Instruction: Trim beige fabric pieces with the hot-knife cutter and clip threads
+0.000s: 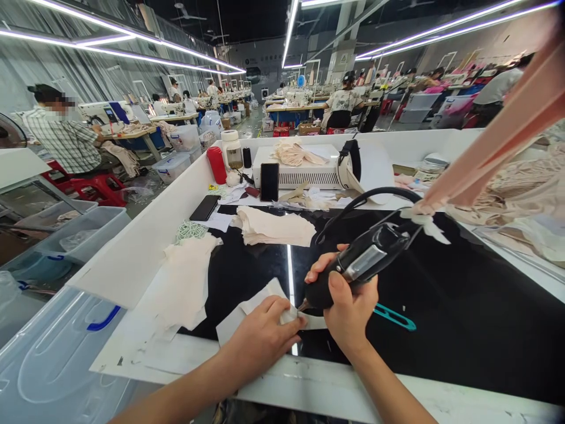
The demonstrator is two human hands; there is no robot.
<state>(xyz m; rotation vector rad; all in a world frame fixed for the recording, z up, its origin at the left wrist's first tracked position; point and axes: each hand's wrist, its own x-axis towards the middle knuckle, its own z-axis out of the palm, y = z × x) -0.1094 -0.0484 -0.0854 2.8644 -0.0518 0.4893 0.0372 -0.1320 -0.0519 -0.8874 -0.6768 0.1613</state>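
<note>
My right hand [353, 303] is wrapped round a black corded hand-held power tool [368, 253] with a silver label. Its narrow metal tip [303, 305] points left and down at a white fabric piece [233, 321]. A pink cloth strip [481, 141] is tied near the tool's cord end. With fingers closed, my left hand [269, 324] grips the fabric against the black tabletop [441, 318], close beside the tip. A light curved strip [314, 322] lies between my hands. Just past my right hand is a teal plastic-handled tool [397, 318], partly hidden.
Cream fabric stacks lie at the left [188, 282] and back [276, 227]. Behind are a phone [205, 208], an upright dark phone [269, 182], a white vented box [304, 171], a red container [216, 165] and a jar [232, 150]. White side walls [150, 224] edge the table.
</note>
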